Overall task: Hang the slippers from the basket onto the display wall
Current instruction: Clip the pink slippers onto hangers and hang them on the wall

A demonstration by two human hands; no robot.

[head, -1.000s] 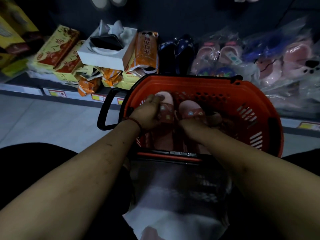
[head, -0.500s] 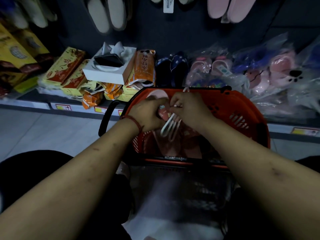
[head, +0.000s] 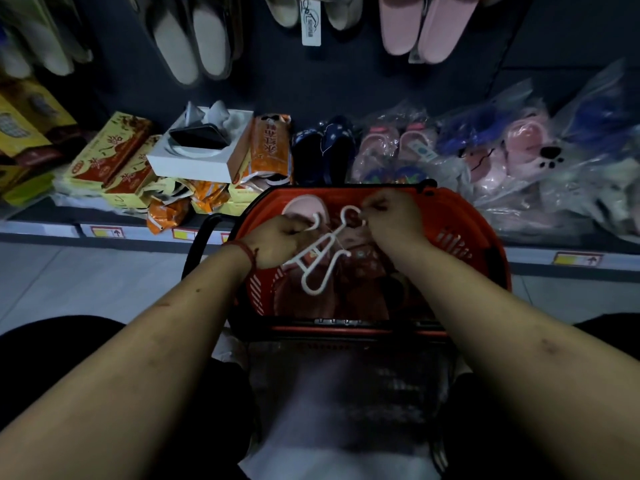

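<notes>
A red plastic basket [head: 460,216] stands on the floor in front of me with pink and red slippers [head: 356,268] lying inside. Two white plastic slipper hangers [head: 320,261] hang crossed above the basket. My left hand [head: 277,242] pinches the hook of one hanger. My right hand [head: 391,220] pinches the hook of the other. The dark display wall [head: 311,84] rises behind, with pale slippers [head: 192,46] and pink slippers [head: 415,26] hanging on it.
A low shelf holds yellow and orange packets [head: 114,161], a white box [head: 201,157] with a dark phone in it, dark blue slippers [head: 325,147] and bagged pink slippers [head: 512,150]. The basket's black handle [head: 197,240] sticks out left. My dark knees frame a white bag [head: 339,427] below.
Both hands have come up out of the basket, from lying on the slippers to holding two white hangers by their hooks. The hands have drawn apart, and the view has tilted up the wall.
</notes>
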